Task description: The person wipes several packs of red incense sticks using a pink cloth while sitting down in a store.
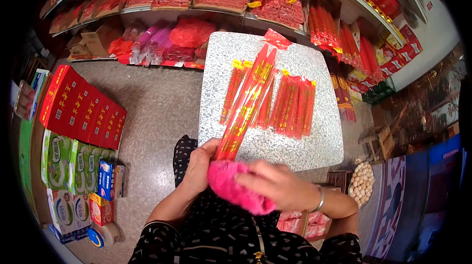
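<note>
My left hand (199, 164) grips the lower end of a long clear-plastic pack of red items with gold lettering (245, 109), which slants up over the table. In my right hand (276, 183) is a bright pink fluffy cloth (236, 188), held against the pack's bottom end; my right fingers look slightly blurred. On the speckled table (309, 153) lie shorter red packs with gold lettering and yellow tags: several side by side at the right (295, 105) and others at the left (232, 92), partly hidden under the long pack. A red piece of wrapper (277, 39) lies near the table's far edge.
Shelves (143, 8) of red packs curve behind the table. Stacked red cartons (84, 105) and green-and-white cartons (59, 161) stand at the left, near a round tub (105, 234). At the right are a basket of eggs (362, 184) and a small wooden stool (385, 142).
</note>
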Motion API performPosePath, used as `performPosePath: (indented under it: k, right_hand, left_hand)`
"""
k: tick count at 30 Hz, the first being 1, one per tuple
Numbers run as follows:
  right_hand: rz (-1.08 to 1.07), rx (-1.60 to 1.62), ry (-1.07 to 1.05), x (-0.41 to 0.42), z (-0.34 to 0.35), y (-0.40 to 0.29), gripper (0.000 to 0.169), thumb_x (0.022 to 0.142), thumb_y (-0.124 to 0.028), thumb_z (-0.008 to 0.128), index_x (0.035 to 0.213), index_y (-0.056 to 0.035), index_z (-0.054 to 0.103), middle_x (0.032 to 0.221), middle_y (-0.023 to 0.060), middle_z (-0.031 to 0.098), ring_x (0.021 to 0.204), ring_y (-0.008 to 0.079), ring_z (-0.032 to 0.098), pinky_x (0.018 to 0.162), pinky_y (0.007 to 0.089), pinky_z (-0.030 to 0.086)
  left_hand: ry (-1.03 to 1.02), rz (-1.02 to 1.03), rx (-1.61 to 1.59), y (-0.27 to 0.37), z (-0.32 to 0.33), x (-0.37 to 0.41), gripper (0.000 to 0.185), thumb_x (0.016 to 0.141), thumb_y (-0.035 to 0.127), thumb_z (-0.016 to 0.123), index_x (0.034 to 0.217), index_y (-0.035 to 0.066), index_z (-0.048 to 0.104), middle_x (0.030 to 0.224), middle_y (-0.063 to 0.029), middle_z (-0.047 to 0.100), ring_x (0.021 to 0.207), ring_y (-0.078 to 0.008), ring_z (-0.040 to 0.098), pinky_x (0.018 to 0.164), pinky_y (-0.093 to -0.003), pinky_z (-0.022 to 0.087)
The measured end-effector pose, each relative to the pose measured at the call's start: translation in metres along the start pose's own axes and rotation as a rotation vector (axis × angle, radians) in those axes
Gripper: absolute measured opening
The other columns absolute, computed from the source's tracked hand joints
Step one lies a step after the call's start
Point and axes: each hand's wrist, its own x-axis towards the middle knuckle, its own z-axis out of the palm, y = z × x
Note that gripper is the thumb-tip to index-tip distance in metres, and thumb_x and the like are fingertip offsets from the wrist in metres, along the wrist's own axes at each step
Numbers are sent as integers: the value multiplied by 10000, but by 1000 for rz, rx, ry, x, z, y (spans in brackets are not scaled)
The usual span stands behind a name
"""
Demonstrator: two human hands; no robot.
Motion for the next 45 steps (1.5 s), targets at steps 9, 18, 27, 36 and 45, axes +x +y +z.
performPosePath:
  k: [9,18,27,36,45]
  right_hand:
    - [330,-376,669,7,-81,56,416,670,-6,674,1066,-29,548,932,129,563,842,267,562,747,334,459]
    - [68,274,-151,-28,-1,-7,535,667,-103,708,1155,-58,496,1031,90,524,840,216,567,619,307,516]
    - [502,596,942,-50,-33,32,517,721,-119,740,1157,3,490,1112,82,548,1041,183,519,910,327,421]
    - [168,-105,874,2,-39,57,412,716,-77,716,1077,-3,532,1004,117,552,871,242,571,722,334,468]
    - [-30,192,194,-12,33,26,486,682,-153,700,1111,-9,523,902,88,478,712,165,567,465,249,490]
  left_hand:
    - [-157,-153,-68,0,7,-13,897,732,765,294,1067,-41,499,815,-99,587,669,-141,595,513,-243,491]
    - [-239,-60,-148,5,-9,-10,691,819,592,486,1113,-33,519,887,-62,596,791,-92,559,691,-245,454]
    - [-260,-87,-226,4,-6,-2,529,858,433,532,1072,-52,537,664,-78,540,550,-132,489,492,-253,383]
    - [-397,-258,-745,-17,8,0,911,780,726,333,1301,-21,354,722,-51,449,416,-63,253,405,-222,242]
    - [-71,-591,-485,-16,15,-12,1148,594,865,348,1310,-32,341,1056,-133,511,908,-204,547,714,-327,483]
